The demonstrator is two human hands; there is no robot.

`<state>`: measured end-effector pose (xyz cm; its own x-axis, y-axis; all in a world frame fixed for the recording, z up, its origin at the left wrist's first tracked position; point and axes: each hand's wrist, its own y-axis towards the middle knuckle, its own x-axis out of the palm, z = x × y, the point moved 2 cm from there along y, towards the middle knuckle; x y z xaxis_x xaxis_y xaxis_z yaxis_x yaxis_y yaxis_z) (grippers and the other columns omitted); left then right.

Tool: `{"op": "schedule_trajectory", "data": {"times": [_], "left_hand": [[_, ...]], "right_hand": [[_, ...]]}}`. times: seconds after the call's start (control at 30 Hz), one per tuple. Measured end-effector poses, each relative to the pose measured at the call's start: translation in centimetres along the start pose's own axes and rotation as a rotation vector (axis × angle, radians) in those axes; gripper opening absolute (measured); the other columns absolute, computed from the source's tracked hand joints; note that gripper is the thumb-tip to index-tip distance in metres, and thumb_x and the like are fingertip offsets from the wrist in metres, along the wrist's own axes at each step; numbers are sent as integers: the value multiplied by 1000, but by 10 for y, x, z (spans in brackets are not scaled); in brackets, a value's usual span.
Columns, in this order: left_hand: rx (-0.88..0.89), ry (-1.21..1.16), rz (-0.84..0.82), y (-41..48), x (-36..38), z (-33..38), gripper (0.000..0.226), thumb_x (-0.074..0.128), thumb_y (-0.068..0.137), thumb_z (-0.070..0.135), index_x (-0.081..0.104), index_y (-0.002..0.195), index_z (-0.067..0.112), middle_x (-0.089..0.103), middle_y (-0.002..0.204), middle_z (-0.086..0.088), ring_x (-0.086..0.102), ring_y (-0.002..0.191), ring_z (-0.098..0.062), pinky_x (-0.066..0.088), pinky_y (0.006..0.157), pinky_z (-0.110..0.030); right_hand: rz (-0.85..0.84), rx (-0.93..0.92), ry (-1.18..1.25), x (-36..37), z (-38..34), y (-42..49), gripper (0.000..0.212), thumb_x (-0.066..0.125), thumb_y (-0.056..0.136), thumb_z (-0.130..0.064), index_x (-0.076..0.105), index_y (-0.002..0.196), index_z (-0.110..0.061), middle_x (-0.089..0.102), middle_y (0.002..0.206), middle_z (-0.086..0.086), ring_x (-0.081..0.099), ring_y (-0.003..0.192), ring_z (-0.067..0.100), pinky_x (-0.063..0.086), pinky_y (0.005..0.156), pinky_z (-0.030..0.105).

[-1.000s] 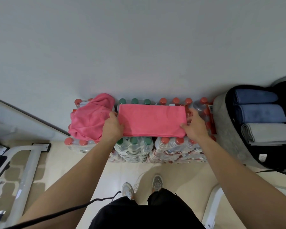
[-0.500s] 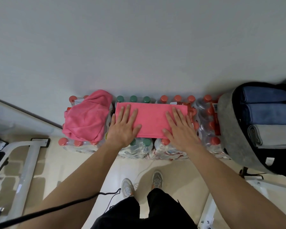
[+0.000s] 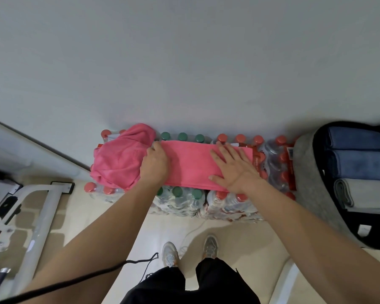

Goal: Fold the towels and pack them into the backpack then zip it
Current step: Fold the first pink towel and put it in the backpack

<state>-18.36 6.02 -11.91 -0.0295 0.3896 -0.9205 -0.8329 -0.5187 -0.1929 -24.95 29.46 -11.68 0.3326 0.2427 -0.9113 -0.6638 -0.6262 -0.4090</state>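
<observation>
Bottle packs (image 3: pixel 180 201) serve as table: left hand (image 3: pixel 156 165) grips the towel (image 3: pixel 191 166) by its end, right hand (image 3: pixel 233 170) pins it flat-palmed. Next, likely, fold that end toward the right hand.

Soft, even light is filling the scene, laying faint shadows around the shoes (image 3: pixel 169 253) on the floor (image 3: pixel 250 242). The wide lens is bending lines near the edges, and detail is looking slightly soft.
</observation>
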Motion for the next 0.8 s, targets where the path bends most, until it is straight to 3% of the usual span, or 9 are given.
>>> {"op": "schedule_trajectory", "data": {"times": [0.13,0.2,0.3,0.43,0.57,0.67,0.8], "left_hand": [[-81,-39,-27,4,-1,3,40,49,95,16,40,128,-3,58,117,-27,59,104,-48,46,84,-49],[-153,-121,-75,8,-3,-1,47,60,89,22,50,126,-6,63,110,-21,62,103,-42,49,81,-43],[-231,-291,-133,11,-17,-6,35,72,81,27,71,100,-2,65,76,-8,66,78,-29,49,64,-37],[-184,-476,-132,8,-40,1,25,78,80,29,67,70,8,59,65,0,51,59,-17,40,52,-31],[-35,-533,-105,2,-60,24,15,78,81,27,70,85,15,68,72,4,63,60,-13,49,53,-26],[63,-538,-94,-4,-64,53,13,75,81,26,72,91,18,72,78,4,70,69,-13,58,62,-29],[132,-524,-121,-12,-51,95,12,72,80,25,73,85,15,72,70,1,65,59,-12,56,62,-29]], "right_hand": [[-47,2,47,11,1,3,93,24,84,-82,-21,152,-37,-29,160,4,-22,148,31,-4,120,56],[-45,17,72,13,-1,3,92,21,83,-84,-22,150,-41,-30,160,4,-24,147,33,-4,119,58],[-47,31,82,12,-5,4,90,19,84,-84,-21,151,-40,-30,159,6,-25,147,37,-4,118,61],[-22,46,57,16,-9,5,90,12,82,-85,-23,150,-39,-32,158,9,-27,145,39,-6,117,63],[9,57,71,20,-13,7,88,11,83,-84,-21,151,-39,-31,158,10,-28,145,39,-9,117,63],[8,46,105,16,-14,5,88,15,84,-83,-16,153,-38,-29,160,8,-28,145,37,-10,117,61],[130,74,149,6,2,-14,79,19,92,-71,10,157,-28,-5,165,9,-11,151,34,-4,120,57]]}}
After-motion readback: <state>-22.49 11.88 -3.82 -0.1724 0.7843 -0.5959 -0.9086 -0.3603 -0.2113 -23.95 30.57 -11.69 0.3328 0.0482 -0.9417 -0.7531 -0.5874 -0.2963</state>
